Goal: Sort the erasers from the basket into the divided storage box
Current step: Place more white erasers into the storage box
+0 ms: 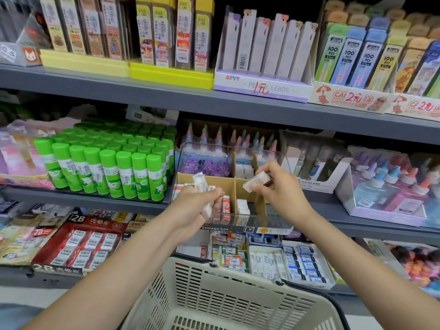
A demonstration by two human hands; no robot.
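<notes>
1. The left hand (pixel 200 198) grips a bunch of white wrapped block erasers (pixel 202 186), fingers curled round them. One eraser stands up at 12 o'clock from the knuckles; another points down at 6 o'clock below the fingers.
2. The right hand (pixel 276 184) pinches a single white rectangular eraser (pixel 256 181) between thumb and fingers. The eraser projects at 9 o'clock from the hand, tilted, above the cardboard dividers.
3. The clear plastic storage box with brown cardboard dividers (pixel 266 225) sits on the grey metal shelf (pixel 357 225), directly under both hands. Its compartments hold purple wrapped pieces at the rear left, white erasers at the rear centre and front centre, and red-and-white erasers at the front left.
4. The cream slotted plastic basket (pixel 214 294) lies at 6 o'clock from the box, between the forearms.
5. Green-capped glue sticks (pixel 107 167) stand at 9 o'clock from the box on the same shelf.
</notes>
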